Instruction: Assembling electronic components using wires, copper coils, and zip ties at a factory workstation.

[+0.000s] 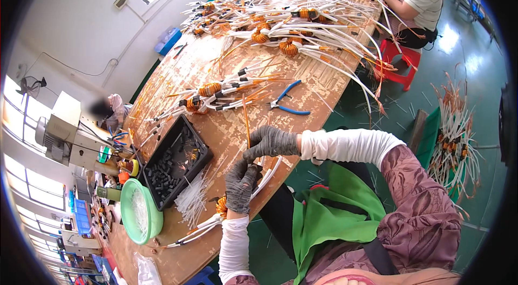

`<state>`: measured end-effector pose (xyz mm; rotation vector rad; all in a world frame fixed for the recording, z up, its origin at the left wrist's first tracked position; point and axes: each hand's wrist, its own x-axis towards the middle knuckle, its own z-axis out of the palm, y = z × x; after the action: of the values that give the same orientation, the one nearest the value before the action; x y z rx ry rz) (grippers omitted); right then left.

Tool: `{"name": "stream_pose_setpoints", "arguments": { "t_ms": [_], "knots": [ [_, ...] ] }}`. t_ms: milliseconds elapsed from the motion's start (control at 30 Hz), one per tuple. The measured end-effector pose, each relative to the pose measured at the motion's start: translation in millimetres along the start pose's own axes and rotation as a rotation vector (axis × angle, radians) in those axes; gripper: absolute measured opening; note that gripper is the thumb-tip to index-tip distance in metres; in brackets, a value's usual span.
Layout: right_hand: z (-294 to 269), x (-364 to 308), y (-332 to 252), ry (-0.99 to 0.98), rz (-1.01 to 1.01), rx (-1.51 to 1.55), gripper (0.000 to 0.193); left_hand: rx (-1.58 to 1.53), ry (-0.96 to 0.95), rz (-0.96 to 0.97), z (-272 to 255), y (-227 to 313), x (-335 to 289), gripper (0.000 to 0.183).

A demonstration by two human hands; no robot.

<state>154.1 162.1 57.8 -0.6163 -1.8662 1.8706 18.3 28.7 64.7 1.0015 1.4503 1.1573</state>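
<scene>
Wood showing wear
Right of the plastic tray, matt cloth gloves are looking rough; beneath it, the wooden counter is looking scuffed.

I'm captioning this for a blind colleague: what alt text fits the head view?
A person's gloved left hand and right hand work close together over a wooden table, beside a copper-coloured coil with white leads. Nearby are a black tray of small black parts, blue-handled pliers and a green bowl; more coils lie farther back.

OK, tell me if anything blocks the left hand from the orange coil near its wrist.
Nothing visible does: the orange coil sits right by the left hand, partly hidden by the wrist.
</scene>
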Motion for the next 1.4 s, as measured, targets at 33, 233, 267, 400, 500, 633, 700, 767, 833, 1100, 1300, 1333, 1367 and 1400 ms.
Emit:
{"name": "stream_pose_setpoints", "arguments": {
  "t_ms": [33,233,267,400,500,633,700,767,833,1100,1300,1333,1367,1400],
  "knots": [
    [3.4,-3.1,0.8,0.051,-0.029,0.014,0.026,0.039,0.033,0.022,2.4,0.0,-4.6,0.026],
    [28.7,-0.7,43.1,-0.028,-0.125,0.035,0.022,0.528,0.187,0.296,-22.4,-35.2,-10.0,0.030],
    [27.2,-6.5,33.4,-0.063,-0.057,0.066,0.020,0.524,0.213,0.373,-25.9,-40.6,-8.3,0.024],
    [31.9,7.7,46.3,0.036,-0.332,-0.183,0.025,0.387,0.189,0.246,-21.0,-28.4,-1.5,0.023],
    [41.6,20.2,36.4,0.076,0.056,-0.101,0.022,0.541,0.262,0.319,-35.9,-47.3,-5.9,0.023],
    [51.2,7.6,54.8,0.059,0.039,-0.103,0.033,0.591,0.192,0.268,-36.0,-59.8,-14.6,0.019],
    [50.2,5.7,56.0,0.034,0.049,-0.124,0.025,0.563,0.219,0.298,-31.1,-61.1,-15.3,0.018],
    [48.4,1.8,59.3,0.062,-0.020,-0.097,0.034,0.537,0.242,0.323,-28.3,-63.4,-14.3,0.018],
    [38.0,-4.8,38.3,-0.036,-0.079,-0.191,0.025,0.590,0.289,0.329,-28.5,-67.3,-15.5,0.018],
    [-85.6,-76.9,50.5,0.105,0.068,0.693,0.034,0.820,0.310,0.374,-16.5,-40.7,-20.0,0.028],
    [-70.4,-124.6,73.6,0.242,0.073,0.562,0.022,0.917,0.169,0.750,22.8,-42.4,-47.4,0.030],
    [-62.2,-127.1,62.9,0.311,0.160,0.719,0.027,1.012,0.178,0.783,31.8,-45.3,-34.5,0.033],
    [-60.1,-126.4,60.5,0.307,0.150,0.715,0.027,1.108,0.190,0.815,39.4,-49.1,-20.1,0.036],
    [-59.7,-128.3,61.4,0.354,0.187,0.706,0.027,1.106,0.187,0.827,47.6,-55.9,-6.3,0.036]
  ]
}}
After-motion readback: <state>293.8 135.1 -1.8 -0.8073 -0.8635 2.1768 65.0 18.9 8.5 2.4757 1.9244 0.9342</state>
